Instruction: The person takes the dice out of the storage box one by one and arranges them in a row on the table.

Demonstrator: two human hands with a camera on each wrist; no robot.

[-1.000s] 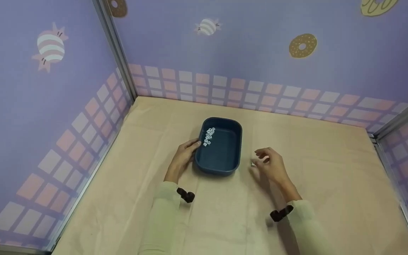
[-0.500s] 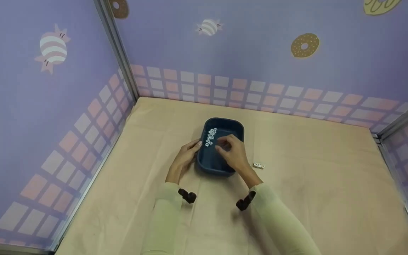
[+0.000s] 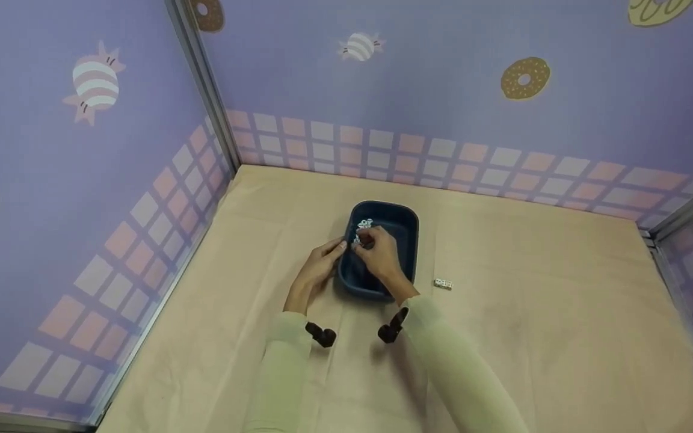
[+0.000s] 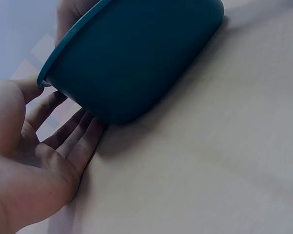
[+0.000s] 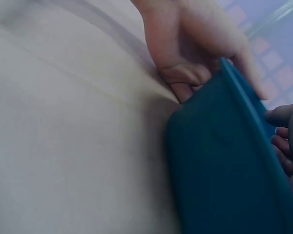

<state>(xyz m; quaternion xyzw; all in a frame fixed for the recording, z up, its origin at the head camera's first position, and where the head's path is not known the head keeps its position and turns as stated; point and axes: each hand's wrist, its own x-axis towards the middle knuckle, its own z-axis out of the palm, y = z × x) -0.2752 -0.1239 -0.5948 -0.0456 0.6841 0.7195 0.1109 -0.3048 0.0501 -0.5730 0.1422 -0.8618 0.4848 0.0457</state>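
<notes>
A dark blue rectangular tub (image 3: 414, 240) stands on the cloth-covered table. Several small white dice (image 3: 366, 223) lie along its left inner wall, partly hidden by my right hand. My left hand (image 3: 319, 264) holds the tub's left side, thumb at the rim and fingers against the outer wall, as the left wrist view (image 4: 53, 156) shows. My right hand (image 3: 381, 255) reaches into the tub, thumb and fingertips pinching a white die (image 3: 357, 239) beside the others. In the right wrist view only a sliver of white shows between the right fingertips.
A short row of white dice (image 3: 443, 284) lies on the beige cloth (image 3: 533, 325) right of the tub. Patterned purple panels (image 3: 443, 90) enclose the table at the back and sides, with metal posts at the corners.
My right hand has moved left from the dice row on the cloth, over the tub's rim, to the dice inside. My left hand has stayed on the tub.
</notes>
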